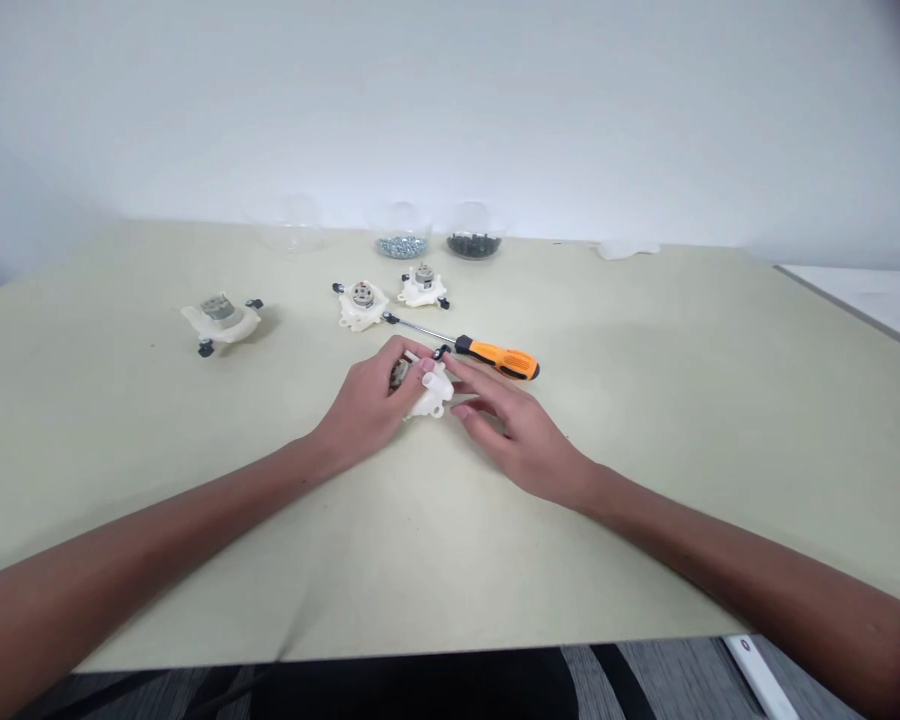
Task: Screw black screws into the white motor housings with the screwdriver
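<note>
My left hand [371,395] grips a white plastic motor housing [429,398] at the middle of the table, its thumb on top. Part of the round metal motor shows between thumb and fingers. A small black mount [440,353] sits at the housing's far corner. From the right, my right hand [521,430] reaches in with its index fingertip at that mount. Its thumb stays apart from the index finger, and nothing shows in its grip. Just beyond lies a screwdriver [499,357] with an orange and black handle, its tip pointing left.
Two similar motor housings [362,303] [423,285] lie behind my hands; a third motor housing [223,318] lies left. Along the back stand clear bowls, one with silvery screws [402,246], one with black pieces [473,245]. A white flat object [628,250] is back right.
</note>
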Available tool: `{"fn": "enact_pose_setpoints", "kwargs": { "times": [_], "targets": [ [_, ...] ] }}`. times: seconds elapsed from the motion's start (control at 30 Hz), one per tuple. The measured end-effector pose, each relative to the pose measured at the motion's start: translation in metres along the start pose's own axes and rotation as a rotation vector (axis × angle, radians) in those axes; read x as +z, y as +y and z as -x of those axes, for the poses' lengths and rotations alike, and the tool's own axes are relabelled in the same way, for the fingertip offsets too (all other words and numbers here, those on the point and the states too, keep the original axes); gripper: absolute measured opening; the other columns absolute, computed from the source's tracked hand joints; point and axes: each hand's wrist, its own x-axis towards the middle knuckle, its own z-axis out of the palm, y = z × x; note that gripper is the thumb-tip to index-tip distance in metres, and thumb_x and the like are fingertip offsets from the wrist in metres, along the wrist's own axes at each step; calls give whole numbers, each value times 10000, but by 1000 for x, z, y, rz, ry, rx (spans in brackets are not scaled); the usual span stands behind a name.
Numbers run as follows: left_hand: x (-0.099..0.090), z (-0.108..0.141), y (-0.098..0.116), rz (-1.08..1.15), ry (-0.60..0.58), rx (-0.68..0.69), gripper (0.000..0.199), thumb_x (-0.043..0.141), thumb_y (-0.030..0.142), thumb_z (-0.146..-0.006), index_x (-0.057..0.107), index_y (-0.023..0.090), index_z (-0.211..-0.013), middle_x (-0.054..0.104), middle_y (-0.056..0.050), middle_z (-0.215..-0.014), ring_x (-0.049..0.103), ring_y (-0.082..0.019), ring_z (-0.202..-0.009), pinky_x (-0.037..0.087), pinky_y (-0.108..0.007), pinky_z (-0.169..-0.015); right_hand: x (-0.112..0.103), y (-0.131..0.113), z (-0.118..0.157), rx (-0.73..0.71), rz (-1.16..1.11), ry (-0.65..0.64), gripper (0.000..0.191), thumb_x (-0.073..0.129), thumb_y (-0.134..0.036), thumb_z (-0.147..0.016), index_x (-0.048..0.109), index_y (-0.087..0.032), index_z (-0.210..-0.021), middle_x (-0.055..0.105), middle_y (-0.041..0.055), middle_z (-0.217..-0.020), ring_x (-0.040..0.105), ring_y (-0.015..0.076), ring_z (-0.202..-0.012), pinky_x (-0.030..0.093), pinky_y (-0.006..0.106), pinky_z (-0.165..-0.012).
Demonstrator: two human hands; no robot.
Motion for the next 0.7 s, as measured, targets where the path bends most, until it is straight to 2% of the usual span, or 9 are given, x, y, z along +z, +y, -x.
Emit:
{"fn": "enact_pose_setpoints", "kwargs": {
  "times": [0.13, 0.27, 0.37, 0.43, 0.53, 0.7],
  "targets": [
    [-2, 2, 2, 0, -14, 17, 303, 456, 485, -925, 588, 236, -1036, 566, 36, -642, 458, -113, -547, 328, -239, -517, -2, 0, -1, 15, -31, -8, 495, 429, -228, -929, 395, -294, -1418, 393, 47, -1457, 532, 163, -1207, 492, 374, -1015],
    [-2, 3, 2, 25, -49, 18, 308, 455, 483, -931, 568, 237, -1077, 579, 26, -704, 466, -116, -573, 361, -253, -559, -6, -6, -6, 127, -84, 3, 473, 444, -223, -915, 428, -231, -1388, 512, 78, -1359, 579, 171, -1144, 506, 376, -982],
    [0, 1, -5, 166, -112, 36, 342, 428, 462, -948, 500, 233, -1193, 605, -21, -913, 530, -145, -728, 419, -282, -662, -9, -6, -9, 200, -69, 21, 447, 449, -256, -920, 456, -226, -1366, 554, 70, -1313, 599, 175, -1106, 506, 396, -975],
    [1, -1, -11, 293, -176, 62, 378, 443, 399, -949, 417, 244, -1293, 576, -52, -1078, 548, -168, -864, 443, -304, -742, -10, -2, -10, 196, -29, 40, 447, 458, -269, -921, 457, -248, -1367, 545, 53, -1320, 583, 174, -1124, 500, 395, -982],
    [2, -3, -18, 339, -249, 77, 486, 481, 289, -926, 314, 296, -1382, 527, -60, -1184, 548, -182, -950, 458, -335, -814, -10, 5, -8, 160, 31, 54, 466, 466, -287, -924, 428, -277, -1388, 518, 33, -1341, 552, 165, -1164, 489, 376, -1002],
    [2, -6, -20, 219, -163, 114, 431, 533, 362, -907, 413, 321, -1319, 371, -59, -1364, 538, -196, -1036, 486, -373, -881, -7, 2, -3, 119, 180, 117, 456, 505, -349, -913, 449, -296, -1362, 472, 49, -1320, 575, 157, -1082, 492, 369, -1003]
  ]
}}
